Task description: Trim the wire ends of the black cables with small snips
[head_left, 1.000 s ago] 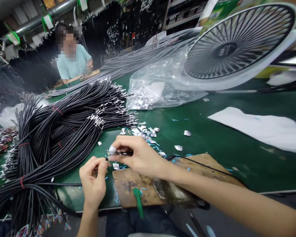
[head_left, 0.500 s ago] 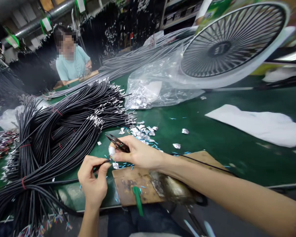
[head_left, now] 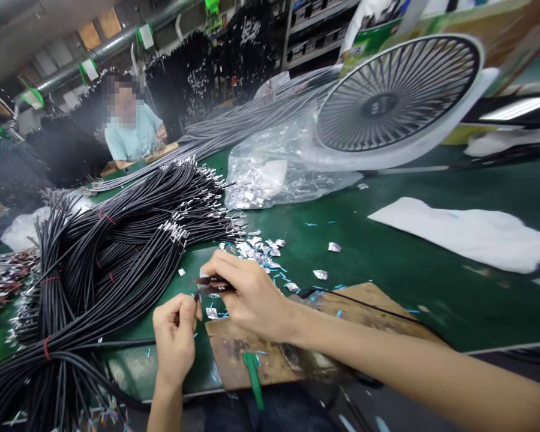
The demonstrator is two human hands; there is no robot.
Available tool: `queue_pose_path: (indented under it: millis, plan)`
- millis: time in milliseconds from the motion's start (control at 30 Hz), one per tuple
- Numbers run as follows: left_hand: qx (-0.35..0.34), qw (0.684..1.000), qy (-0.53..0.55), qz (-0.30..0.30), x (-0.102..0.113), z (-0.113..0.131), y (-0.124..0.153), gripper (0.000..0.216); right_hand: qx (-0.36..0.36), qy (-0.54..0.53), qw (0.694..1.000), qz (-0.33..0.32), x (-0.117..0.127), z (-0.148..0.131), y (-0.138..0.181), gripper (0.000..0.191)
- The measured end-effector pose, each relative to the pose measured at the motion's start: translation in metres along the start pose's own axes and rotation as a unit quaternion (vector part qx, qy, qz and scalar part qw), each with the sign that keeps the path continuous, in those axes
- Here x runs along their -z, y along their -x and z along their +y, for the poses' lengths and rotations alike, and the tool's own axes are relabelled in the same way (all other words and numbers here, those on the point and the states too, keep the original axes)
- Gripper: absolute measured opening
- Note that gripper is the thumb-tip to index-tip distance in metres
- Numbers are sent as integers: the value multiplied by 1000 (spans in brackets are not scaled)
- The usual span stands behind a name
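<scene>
The black cable (head_left: 128,344) has its end just below and left of the frame's middle, pinched between thumb and finger of the left hand (head_left: 175,330). Holding it that near the tip is probably so it can't wobble. The right hand (head_left: 252,297) is wrapped around small dark snips (head_left: 218,287), blades aimed left at that tip, which I'd guess lets them meet it side-on; it's blurry, so can't tell if they're touching. Hands are close together, tbh. A worn board (head_left: 229,360) lies below the right hand, maybe to spare the green tabletop (head_left: 306,240). Foil scraps (head_left: 255,241) and blue bits (head_left: 339,314) are strewn around there, likely just where they dropped. The big cable pile (head_left: 130,252) fills the left, bunched with red ties (head_left: 47,348), presumably against tangling. Past the scraps there's a clear plastic bag (head_left: 303,180) with more foil inside, then a fan (head_left: 382,108) upper right. A person (head_left: 135,138) in pale blue sits upper left.
</scene>
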State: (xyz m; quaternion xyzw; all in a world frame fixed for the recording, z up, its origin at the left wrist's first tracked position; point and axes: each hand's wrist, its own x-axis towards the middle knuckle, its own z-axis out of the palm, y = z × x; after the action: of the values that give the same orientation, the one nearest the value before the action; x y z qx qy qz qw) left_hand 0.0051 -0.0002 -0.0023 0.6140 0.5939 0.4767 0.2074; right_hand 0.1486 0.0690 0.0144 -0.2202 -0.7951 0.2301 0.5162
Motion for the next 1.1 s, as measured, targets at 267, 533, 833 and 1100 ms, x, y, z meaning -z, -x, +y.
queue_pose_path:
  millis: [267, 533, 833, 1100]
  plan:
    - [-39, 997, 7, 72, 1, -13, -10, 56, -223, -148, 963, 7, 4, -6, -17, 25]
    - [-13, 999, -9, 45, 6, 7, -15, 52, -237, -206, 948, -51, 4, -7, -13, 14]
    - [17, 997, 33, 74, 0, -1, -8, 42, -272, -141, 950, -67, 4, -5, -14, 18]
    - [-21, 985, 35, 169, 2, 5, -8, 27, -213, -44, 971, -99, 6, -8, -10, 23]
